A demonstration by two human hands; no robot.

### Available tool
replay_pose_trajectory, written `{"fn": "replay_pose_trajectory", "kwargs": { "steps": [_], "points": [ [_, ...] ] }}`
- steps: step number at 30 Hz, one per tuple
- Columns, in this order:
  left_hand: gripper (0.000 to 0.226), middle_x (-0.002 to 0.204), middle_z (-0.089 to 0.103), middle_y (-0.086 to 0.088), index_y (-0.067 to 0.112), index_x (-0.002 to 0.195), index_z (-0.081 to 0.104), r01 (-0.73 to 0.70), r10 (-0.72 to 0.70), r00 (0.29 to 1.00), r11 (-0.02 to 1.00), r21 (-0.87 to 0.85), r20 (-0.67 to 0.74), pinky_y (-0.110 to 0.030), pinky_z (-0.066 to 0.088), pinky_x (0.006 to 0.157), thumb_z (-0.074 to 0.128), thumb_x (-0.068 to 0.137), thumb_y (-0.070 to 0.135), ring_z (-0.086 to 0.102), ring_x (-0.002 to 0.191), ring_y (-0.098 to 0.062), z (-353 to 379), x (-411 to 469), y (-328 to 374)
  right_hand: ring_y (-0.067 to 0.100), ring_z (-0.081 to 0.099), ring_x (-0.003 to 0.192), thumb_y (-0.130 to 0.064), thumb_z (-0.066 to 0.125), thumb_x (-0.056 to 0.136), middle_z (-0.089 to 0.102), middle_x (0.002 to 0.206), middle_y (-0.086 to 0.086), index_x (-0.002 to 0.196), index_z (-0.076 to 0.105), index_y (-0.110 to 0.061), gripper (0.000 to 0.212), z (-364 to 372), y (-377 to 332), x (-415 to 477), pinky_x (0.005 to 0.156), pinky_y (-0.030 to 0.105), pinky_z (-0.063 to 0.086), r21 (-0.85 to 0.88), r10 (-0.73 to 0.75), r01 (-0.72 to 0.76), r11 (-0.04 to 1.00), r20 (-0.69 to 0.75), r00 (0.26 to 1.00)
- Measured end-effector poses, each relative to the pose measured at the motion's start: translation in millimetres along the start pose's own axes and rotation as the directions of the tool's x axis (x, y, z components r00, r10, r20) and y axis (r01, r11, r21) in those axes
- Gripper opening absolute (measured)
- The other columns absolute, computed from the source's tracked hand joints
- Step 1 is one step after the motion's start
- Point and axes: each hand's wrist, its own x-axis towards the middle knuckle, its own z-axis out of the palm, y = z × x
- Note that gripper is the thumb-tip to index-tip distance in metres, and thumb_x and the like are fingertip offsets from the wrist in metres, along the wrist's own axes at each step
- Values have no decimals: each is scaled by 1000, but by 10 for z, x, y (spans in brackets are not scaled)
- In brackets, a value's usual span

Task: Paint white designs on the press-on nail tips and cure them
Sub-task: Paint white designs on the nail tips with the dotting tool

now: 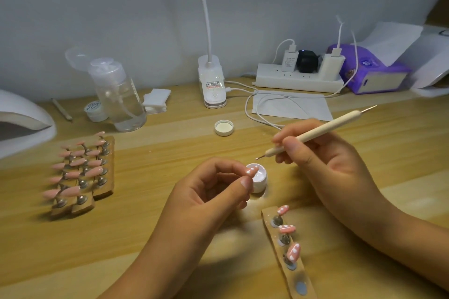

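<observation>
At the tabletop's left edge sits the white curing lamp (21, 124), nothing visible inside it, so I judge curing has not begun for this batch. Just right of it, near the left side, a block of wooden holder strips (103, 193) carries a crowd of plain pink nail tips (96, 171) on their stands. They are blurred, but no white shows on them, and that looks like the bulk of the work left.

Now to the middle: the left hand (209, 192) pinches one pink nail tip (251, 172) between thumb and forefinger, a few white dots already on it, held right over the open pot of white gel (261, 181). Its cap (224, 127) lies upturned further back.

The right hand (323, 162) grips a dotting tool (315, 135) like a pencil, its loaded tip poised just beside the held nail, apart from it. This one is mid-design, I'd say.

Toward the near edge on the right, a single wooden strip (267, 217) holds three dotted tips (293, 251), painted and waiting, with an empty disc (301, 287) below for the nail in hand.
</observation>
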Motion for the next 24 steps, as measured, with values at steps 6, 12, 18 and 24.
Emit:
{"fn": "replay_pose_trajectory", "kwargs": {
  "steps": [6,12,18,24],
  "points": [
    [14,76,70,6,23,80,73,-9,8,1000,997,80,17,-11,46,63,76,68,29,59,66,-2,3,-9,-15,14,58,82,-34,79,74,61,82,-4,82,60,-27,23,-87,10,1,87,41,48,195,58,-45,980,-61,996],
    [20,77,70,5,23,81,73,-5,2,1000,996,92,29,-12,46,63,75,66,37,58,66,-3,-4,-18,-27,5,54,58,-15,69,77,54,66,-3,67,54,-21,19,-49,-23,12,75,37,57,456,145,-175,873,99,984],
    [23,76,69,4,22,82,73,9,-13,999,994,105,42,-13,47,62,76,66,38,58,66,-5,-12,-7,-43,7,48,51,-13,66,69,49,61,0,63,51,-17,17,-9,-88,26,70,38,58,505,242,-287,814,154,958],
    [22,77,69,3,22,85,73,0,-6,998,995,101,63,-14,48,65,74,69,37,59,68,-5,-25,-3,-59,7,47,53,-13,66,71,49,62,0,64,53,-18,15,-2,-80,17,68,30,57,465,216,-279,840,184,959]
  ]
}}
